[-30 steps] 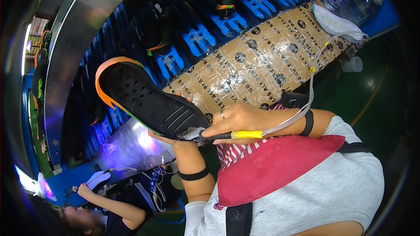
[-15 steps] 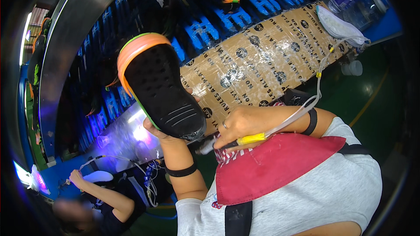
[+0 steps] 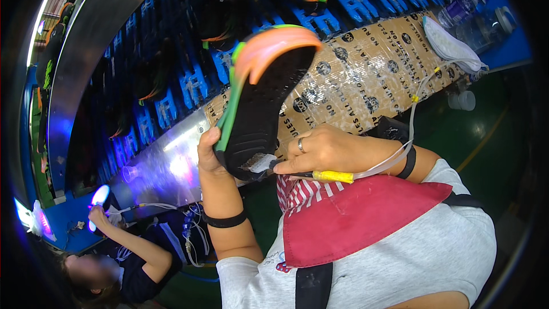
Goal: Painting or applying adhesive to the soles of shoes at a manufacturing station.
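My left hand (image 3: 210, 151) grips a shoe sole (image 3: 254, 117) by the edge of its near end. The sole has a black inner face with an orange and green sidewall, and it stands tilted with its far end up and to the right. In my right hand (image 3: 323, 147) is a brush (image 3: 262, 163) with white bristles and a dark handle. Yellow tape (image 3: 333, 177) wraps its rear, where a clear tube (image 3: 394, 161) runs off past my wrist. The bristles lie against the inner face at the near end of the sole.
Beyond my hands runs a ledge covered in taped cardboard (image 3: 357, 80). Blue racks (image 3: 194, 86) with dark shoe parts line the far side. At the right lie a white padded piece (image 3: 449, 46) and plastic bottles (image 3: 466, 8). A co-worker's hand (image 3: 98, 216) holds a white sole at lower left.
The sole has moved right and tipped, showing more of its green sidewall. The brush has come up from beside it onto its near end. The co-worker's white sole is now raised.
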A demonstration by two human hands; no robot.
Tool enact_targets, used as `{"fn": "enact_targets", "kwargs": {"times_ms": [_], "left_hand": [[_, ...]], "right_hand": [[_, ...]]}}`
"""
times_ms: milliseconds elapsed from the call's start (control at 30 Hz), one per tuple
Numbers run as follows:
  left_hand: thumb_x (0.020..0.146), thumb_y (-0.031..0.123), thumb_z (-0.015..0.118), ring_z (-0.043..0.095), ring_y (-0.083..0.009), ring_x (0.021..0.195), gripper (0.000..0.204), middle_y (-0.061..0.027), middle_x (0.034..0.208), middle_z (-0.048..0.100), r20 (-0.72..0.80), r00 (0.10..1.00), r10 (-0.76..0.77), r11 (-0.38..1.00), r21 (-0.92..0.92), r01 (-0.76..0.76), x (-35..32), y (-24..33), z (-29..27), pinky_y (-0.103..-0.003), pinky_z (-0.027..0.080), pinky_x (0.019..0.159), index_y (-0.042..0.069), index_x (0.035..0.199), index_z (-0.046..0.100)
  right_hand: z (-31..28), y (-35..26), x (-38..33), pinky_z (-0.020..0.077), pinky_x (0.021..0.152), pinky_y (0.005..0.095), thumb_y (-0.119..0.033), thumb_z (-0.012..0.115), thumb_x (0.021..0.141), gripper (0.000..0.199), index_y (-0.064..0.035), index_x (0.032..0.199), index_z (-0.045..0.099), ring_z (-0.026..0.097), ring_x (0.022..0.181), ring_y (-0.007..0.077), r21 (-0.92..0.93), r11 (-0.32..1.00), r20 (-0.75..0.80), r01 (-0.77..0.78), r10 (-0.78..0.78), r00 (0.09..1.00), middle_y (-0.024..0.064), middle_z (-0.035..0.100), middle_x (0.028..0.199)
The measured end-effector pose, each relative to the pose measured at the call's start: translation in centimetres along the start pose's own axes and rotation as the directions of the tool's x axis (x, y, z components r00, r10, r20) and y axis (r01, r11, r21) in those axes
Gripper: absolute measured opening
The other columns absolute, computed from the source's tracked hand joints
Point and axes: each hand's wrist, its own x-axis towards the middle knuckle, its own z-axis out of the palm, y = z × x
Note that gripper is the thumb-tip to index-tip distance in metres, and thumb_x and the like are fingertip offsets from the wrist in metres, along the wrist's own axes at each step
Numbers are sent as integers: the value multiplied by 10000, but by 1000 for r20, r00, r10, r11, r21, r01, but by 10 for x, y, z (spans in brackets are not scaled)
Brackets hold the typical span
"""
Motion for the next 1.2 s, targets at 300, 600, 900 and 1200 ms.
{"fn": "enact_targets", "kwargs": {"times_ms": [300, 600, 900, 1200], "left_hand": [[784, 262, 516, 591, -278, 956, 529, -212, 1102, 556, -121, 969, -215, 946, 220, 238, 5, 16, -3, -352, 464, 873, -85, 1177, 449], [830, 279, 540, 606, -148, 769, 367, -106, 909, 636, -250, 928, -277, 844, 398, 359, 13, 20, 9, -248, 480, 707, -38, 1003, 600], [821, 303, 575, 594, -133, 793, 369, -92, 920, 631, -314, 891, -327, 742, 499, 448, 10, 32, 4, -231, 465, 721, -28, 980, 609], [807, 305, 591, 599, -141, 777, 370, -93, 917, 633, -388, 874, -293, 733, 495, 466, -2, 34, -3, -237, 466, 716, -23, 975, 612]], "right_hand": [[-6, -3, -1, 449, 518, 318, -70, 575, 681, 319, -100, 996, 618, 562, 637, 206, 49, 998, 275, -48, 33, 961, 52, 530, 704], [-11, -4, -4, 456, 538, 299, -60, 565, 686, 350, -112, 1029, 606, 556, 643, 193, -48, 999, 293, -24, 37, 955, 40, 521, 691], [-9, -6, -7, 473, 549, 324, -71, 585, 659, 297, -84, 953, 621, 581, 673, 222, -68, 997, 245, -22, 38, 969, 69, 547, 673], [1, -1, -17, 468, 527, 323, -94, 568, 690, 289, -108, 974, 617, 575, 671, 217, -177, 984, 189, -18, 52, 981, 55, 541, 695]]}}
